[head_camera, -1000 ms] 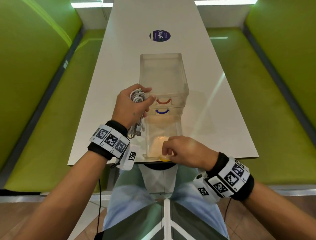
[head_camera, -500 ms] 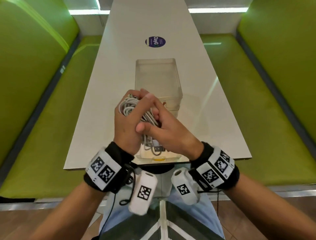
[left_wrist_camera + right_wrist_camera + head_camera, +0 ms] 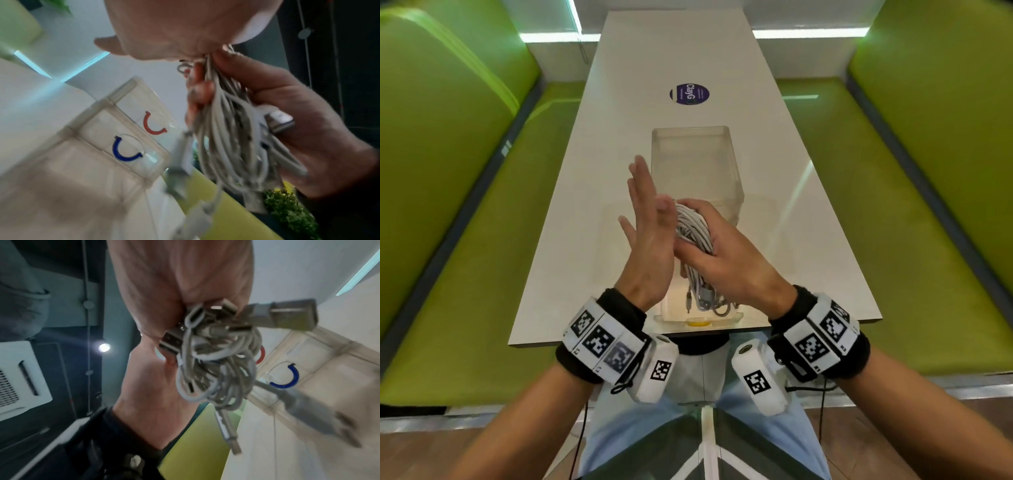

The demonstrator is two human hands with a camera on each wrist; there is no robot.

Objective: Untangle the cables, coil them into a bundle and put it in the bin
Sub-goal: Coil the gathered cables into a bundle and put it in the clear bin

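A coil of white cables is gripped in my right hand, above the near end of the clear bin unit. Its plug ends hang down over the pulled-out bottom drawer, which has a yellow handle. My left hand stands upright beside the coil with fingers straight, its palm against the coil and the right thumb. In the left wrist view the bundle sits in the right hand. The right wrist view shows USB plugs sticking out of the bundle.
The bin unit stands on a long white table with green benches on both sides. Its closed drawers carry a red handle and a blue handle. A round purple sticker lies farther along the table.
The coil passed from my left hand to my right. The right hand left the drawer's yellow handle and took the bundle; the left fingers have straightened off it.
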